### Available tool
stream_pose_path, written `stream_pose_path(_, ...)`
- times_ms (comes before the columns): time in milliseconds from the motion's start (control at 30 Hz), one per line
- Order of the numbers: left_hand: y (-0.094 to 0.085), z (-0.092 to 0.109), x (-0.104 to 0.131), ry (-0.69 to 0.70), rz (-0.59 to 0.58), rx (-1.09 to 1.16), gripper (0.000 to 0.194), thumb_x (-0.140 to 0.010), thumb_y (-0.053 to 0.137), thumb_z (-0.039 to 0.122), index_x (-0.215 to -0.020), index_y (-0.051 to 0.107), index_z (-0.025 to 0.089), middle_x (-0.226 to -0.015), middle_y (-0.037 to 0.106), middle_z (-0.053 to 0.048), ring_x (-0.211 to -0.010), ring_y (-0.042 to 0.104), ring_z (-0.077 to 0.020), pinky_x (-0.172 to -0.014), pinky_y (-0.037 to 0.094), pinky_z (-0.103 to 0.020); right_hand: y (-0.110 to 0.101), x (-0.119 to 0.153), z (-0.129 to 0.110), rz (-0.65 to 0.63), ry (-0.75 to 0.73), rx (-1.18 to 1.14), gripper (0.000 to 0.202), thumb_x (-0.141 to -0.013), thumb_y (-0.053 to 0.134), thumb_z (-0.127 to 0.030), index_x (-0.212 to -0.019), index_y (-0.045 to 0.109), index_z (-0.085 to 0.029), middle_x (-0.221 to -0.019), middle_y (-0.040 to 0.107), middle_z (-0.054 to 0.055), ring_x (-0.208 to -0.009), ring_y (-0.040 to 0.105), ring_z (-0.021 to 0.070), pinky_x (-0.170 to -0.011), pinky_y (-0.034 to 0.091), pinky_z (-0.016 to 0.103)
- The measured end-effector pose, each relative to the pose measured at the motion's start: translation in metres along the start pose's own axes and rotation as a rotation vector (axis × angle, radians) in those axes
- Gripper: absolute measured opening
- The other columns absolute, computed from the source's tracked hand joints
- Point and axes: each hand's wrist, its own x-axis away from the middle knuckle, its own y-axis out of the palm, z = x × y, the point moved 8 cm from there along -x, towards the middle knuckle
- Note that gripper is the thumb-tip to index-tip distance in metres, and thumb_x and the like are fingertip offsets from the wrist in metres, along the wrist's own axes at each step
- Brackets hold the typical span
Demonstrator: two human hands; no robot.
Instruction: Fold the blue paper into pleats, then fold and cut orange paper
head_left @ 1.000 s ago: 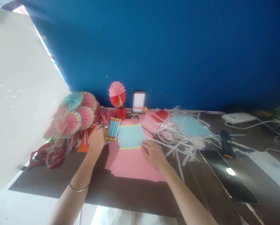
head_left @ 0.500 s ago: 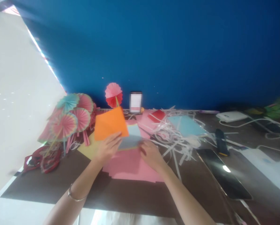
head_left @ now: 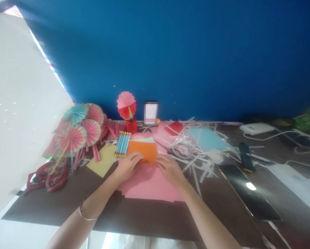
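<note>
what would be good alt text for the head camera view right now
A person's left hand and right hand touch an orange sheet above pink sheets on a dark table. Pleated paper fans are at left; tangled white strips and a phone are at right.

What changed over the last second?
The left hand brought the orange sheet rightward from near the fans onto the light-blue sheet, exposing a yellow sheet. The right hand stayed at the stack's right; pink sheets and black phone unmoved.
</note>
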Motion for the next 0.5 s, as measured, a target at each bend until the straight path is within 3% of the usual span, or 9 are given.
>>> stream_pose_path(167,0.006,-0.018,0.000,-0.049,-0.052,0.005,0.015,-0.086,0.048,0.020,-0.092,0.063,0.021,-0.093,0.066,-0.002,-0.087,0.060,-0.0156,-0.078,0.046,-0.028,0.000,-0.001,0.002,-0.020,0.005,0.044,0.017,-0.084,0.049,-0.017,-0.083,0.066,-0.020,-0.089,0.069,0.005,-0.086,0.059,0.0195,-0.082,0.042,0.035)
stream_pose_path(333,0.010,-0.019,0.000,-0.034,-0.109,-0.031,0.017,-0.085,0.052,0.023,-0.098,0.062,0.021,-0.094,0.064,-0.004,-0.090,0.058,-0.0168,-0.078,0.045,-0.029,0.011,0.000,0.001,-0.103,0.006,0.027,0.022,-0.087,0.044,-0.019,-0.078,0.064,-0.020,-0.083,0.068,0.004,-0.081,0.059,0.0181,-0.077,0.042,0.033)
stream_pose_path(500,0.005,-0.019,-0.003,-0.020,-0.084,-0.013,0.017,-0.087,0.049,0.027,-0.093,0.063,0.019,-0.093,0.063,-0.005,-0.088,0.057,-0.0167,-0.079,0.044,-0.029,0.006,-0.001,0.005,-0.143,0.092,-0.049,0.021,-0.087,0.042,-0.019,-0.078,0.061,-0.021,-0.081,0.065,0.004,-0.076,0.058,0.0168,-0.070,0.043,0.030)
